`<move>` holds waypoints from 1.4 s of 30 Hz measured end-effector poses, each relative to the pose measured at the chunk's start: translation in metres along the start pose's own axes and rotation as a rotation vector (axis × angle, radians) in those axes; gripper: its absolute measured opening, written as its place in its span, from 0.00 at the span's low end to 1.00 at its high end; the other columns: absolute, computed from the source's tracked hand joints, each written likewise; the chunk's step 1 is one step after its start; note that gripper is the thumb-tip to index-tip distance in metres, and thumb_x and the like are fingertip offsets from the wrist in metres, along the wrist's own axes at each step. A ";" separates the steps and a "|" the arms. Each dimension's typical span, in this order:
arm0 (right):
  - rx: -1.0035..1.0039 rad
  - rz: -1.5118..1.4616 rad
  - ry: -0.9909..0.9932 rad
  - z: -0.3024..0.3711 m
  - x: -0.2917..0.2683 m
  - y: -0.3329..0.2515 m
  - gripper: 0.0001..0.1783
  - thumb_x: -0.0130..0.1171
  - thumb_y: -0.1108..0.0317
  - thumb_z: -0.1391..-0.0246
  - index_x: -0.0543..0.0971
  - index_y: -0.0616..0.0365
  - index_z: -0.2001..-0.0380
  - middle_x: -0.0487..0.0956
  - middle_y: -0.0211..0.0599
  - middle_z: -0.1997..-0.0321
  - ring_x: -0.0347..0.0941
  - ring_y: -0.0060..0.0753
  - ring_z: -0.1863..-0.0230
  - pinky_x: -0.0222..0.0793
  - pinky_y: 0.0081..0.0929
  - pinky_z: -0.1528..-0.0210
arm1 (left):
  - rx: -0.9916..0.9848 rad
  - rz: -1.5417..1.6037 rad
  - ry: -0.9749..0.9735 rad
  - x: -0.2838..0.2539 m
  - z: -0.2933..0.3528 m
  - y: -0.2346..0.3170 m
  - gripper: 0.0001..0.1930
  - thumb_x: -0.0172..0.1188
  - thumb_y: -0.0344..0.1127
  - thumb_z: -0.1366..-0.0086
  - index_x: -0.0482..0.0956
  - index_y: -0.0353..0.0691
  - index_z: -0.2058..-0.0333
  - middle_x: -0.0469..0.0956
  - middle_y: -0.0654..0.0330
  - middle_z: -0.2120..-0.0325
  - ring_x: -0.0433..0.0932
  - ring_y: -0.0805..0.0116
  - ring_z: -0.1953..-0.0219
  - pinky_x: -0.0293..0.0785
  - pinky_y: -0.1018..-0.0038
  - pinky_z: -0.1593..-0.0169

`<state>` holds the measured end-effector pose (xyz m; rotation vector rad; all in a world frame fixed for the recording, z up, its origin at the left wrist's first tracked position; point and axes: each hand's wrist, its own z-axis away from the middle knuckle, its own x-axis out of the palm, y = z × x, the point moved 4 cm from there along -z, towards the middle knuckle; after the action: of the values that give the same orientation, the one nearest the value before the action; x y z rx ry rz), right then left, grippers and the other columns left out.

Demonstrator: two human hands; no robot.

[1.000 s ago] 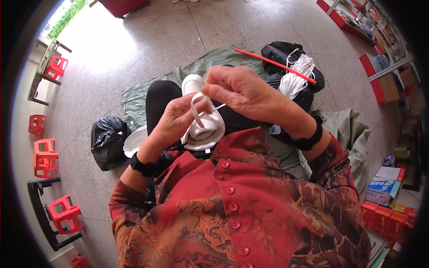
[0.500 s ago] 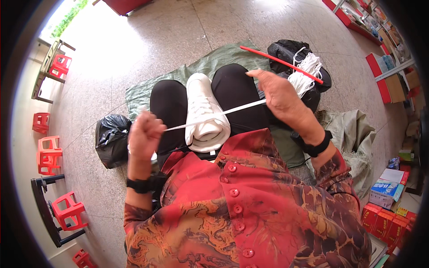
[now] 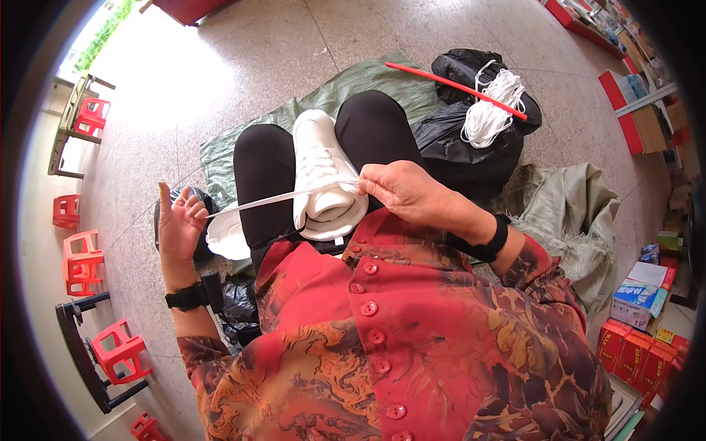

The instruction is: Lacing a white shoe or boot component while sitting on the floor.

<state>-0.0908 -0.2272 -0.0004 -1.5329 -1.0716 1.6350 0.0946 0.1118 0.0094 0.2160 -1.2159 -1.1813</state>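
Observation:
A white lace-up shoe (image 3: 315,140) is clamped between my black-trousered knees, toe pointing away and collar toward me. A white shoelace (image 3: 268,200) stretches across it from hand to hand. My left hand (image 3: 182,224), thumb up and fingers curled, grips the lace out beyond my left thigh. Close beside the shoe's collar on the right, my right hand (image 3: 401,192) pinches the lace between thumb and fingers. Part of another white shoe (image 3: 229,235) shows next to my left thigh, its rest hidden.
Bundled white laces (image 3: 493,110) and a red stick (image 3: 456,90) lie on black plastic bags (image 3: 471,158) at right. A green sheet (image 3: 220,158) covers floor under my legs. Pale sacking (image 3: 570,213) lies right; red stools (image 3: 118,351) stand left, red boxes (image 3: 632,356) lower right.
My right hand has come down and left to the shoe's collar, and my left hand has moved outward to the left. The lace is still held between them.

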 end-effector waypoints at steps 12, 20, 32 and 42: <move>-0.154 0.267 0.104 -0.005 -0.005 0.003 0.05 0.56 0.70 0.45 0.77 0.61 0.70 0.75 0.47 0.72 0.74 0.51 0.67 0.69 0.37 0.66 | 0.074 -1.159 -0.357 0.096 0.034 -0.080 0.12 0.47 0.33 0.28 0.78 0.36 0.54 0.61 0.74 0.80 0.57 0.86 0.78 0.52 0.85 0.74; -0.294 0.381 0.039 -0.016 -0.011 -0.010 0.05 0.53 0.71 0.52 0.77 0.60 0.74 0.77 0.50 0.72 0.75 0.54 0.66 0.70 0.43 0.65 | 0.361 -1.482 -0.421 0.115 0.038 -0.105 0.17 0.44 0.22 0.33 0.73 0.32 0.47 0.71 0.61 0.71 0.69 0.74 0.68 0.67 0.80 0.61; -0.334 0.327 -0.036 -0.029 -0.002 -0.005 0.03 0.52 0.75 0.49 0.72 0.65 0.74 0.72 0.53 0.73 0.71 0.57 0.67 0.67 0.40 0.68 | 0.598 -1.458 -0.298 0.110 0.036 -0.106 0.10 0.49 0.24 0.33 0.78 0.34 0.57 0.74 0.60 0.79 0.72 0.73 0.75 0.70 0.77 0.67; -0.403 0.410 0.008 -0.021 0.010 -0.011 0.02 0.50 0.75 0.48 0.71 0.61 0.70 0.73 0.48 0.74 0.74 0.55 0.67 0.71 0.42 0.67 | 0.693 -1.534 -0.198 0.098 0.034 -0.106 0.02 0.54 0.25 0.37 0.74 0.34 0.67 0.74 0.56 0.77 0.76 0.63 0.72 0.71 0.72 0.67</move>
<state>-0.0720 -0.2103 0.0053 -2.1353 -1.1919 1.7429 -0.0059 0.0029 0.0105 1.8252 -1.5902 -1.9874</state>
